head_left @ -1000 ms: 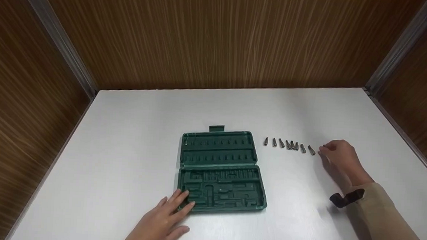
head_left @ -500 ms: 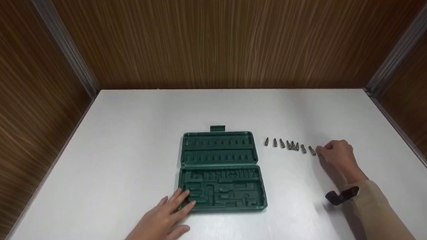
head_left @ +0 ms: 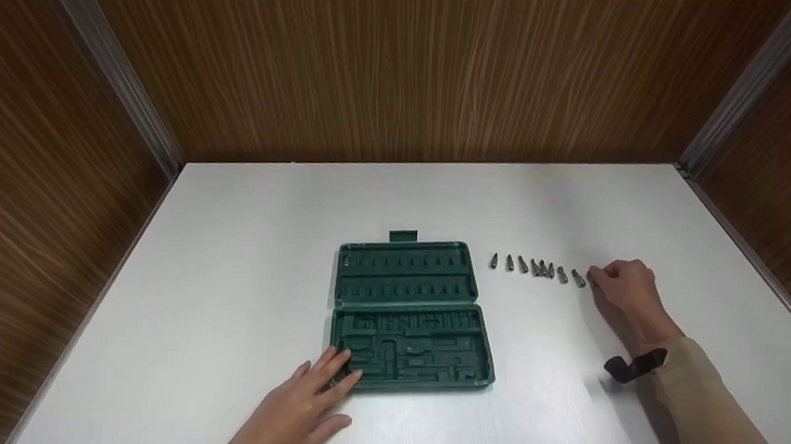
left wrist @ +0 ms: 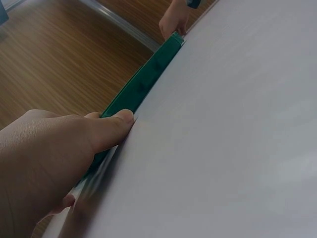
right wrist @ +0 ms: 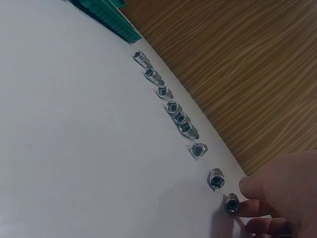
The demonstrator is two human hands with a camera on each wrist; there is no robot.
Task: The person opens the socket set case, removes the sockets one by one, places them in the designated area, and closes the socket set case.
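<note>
Both hands sit where they were a second ago, with only small shifts. Resting flat on the white table (head_left: 229, 253), the left hand (head_left: 302, 408) has its fingers straight and relaxed, its fingertips (head_left: 342, 370) touching the near left corner of the open green tool case (head_left: 407, 315); in the left wrist view the thumb (left wrist: 111, 130) lies against the case's edge. That hand and the case have not moved across the three head frames.

Well to the right of the case, the right hand (head_left: 622, 284) has its fingers curled around the end socket (right wrist: 231, 203), the one farthest from the case in the row of sockets (head_left: 535, 267). The right wrist view shows fingertips (right wrist: 255, 206) touching that socket from the side, pinching it while it still stands on the table. Compared with a second ago, the hand has slid slightly closer to the case, so its fingertips now meet the end of the row instead of standing just beyond it. All other sockets lie unchanged in a line, running from the hand toward the case's far right corner.
</note>
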